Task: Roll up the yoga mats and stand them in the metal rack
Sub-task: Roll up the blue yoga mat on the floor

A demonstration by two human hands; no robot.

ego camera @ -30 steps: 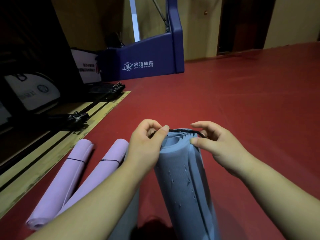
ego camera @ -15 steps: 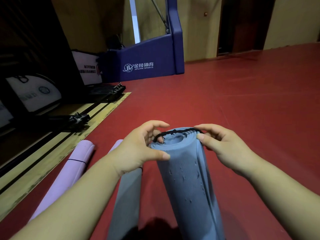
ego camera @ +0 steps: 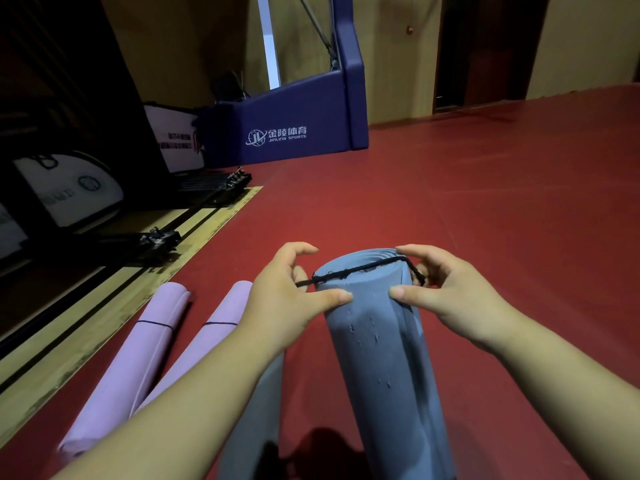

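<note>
The blue-grey mat stands rolled and nearly upright in front of the person. Its top end is between the two hands and its lower end is out of view. A black cord is stretched across the open top. The left hand pinches one end of the cord with curled fingers, its thumb lying flat on the roll just under the rim. The right hand curls its fingers over the far edge, where the cord loops down, and presses its thumb against the side.

The mat looks like soft foam: light and springy, with small nicks in its skin. Its layers gape a little at the top, so it will likely try to unwind until the cord sits round its body. It probably grips well and is not fragile. The best hold seems to be round the middle of the roll, squeezing the loose outer flap shut.

Two lilac mats lie rolled and tied, side by side, on the floor to the left. A grey mat lies partly under the left forearm. The floor is a smooth red sports covering with a wooden strip along its left edge. A blue padded stand sits by the back wall, and a dark doorway is to its right. The metal rack is not in view.
</note>
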